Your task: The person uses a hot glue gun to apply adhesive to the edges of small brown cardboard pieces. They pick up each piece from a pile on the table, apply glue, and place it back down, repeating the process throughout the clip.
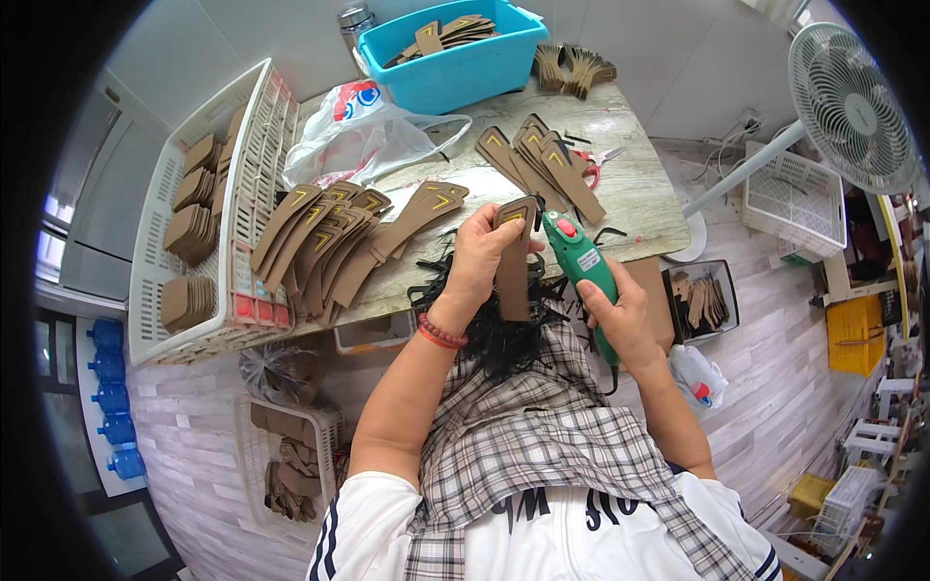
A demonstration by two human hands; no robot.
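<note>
My left hand (480, 254) pinches a brown strap-like piece (513, 276) with a yellow V-shaped mark near its top end. In my right hand (620, 315) is a green handheld electric cutter (586, 261) with a red switch, its head touching or close beside the piece's upper edge. Thin black strips (504, 344) lie heaped on my lap and at the table edge under both hands. More brown pieces (325, 242) with yellow marks are stacked on the table to the left, and another group (552, 165) lies just beyond my hands.
Red-handled scissors (594, 174) lie at the table's right. A blue bin (455, 73) and a white plastic bag (363, 136) stand at the back. At the left is a white crate (254, 194) of brown pieces. A fan (852, 107) rises at the right, near a black box (731, 281) on the floor.
</note>
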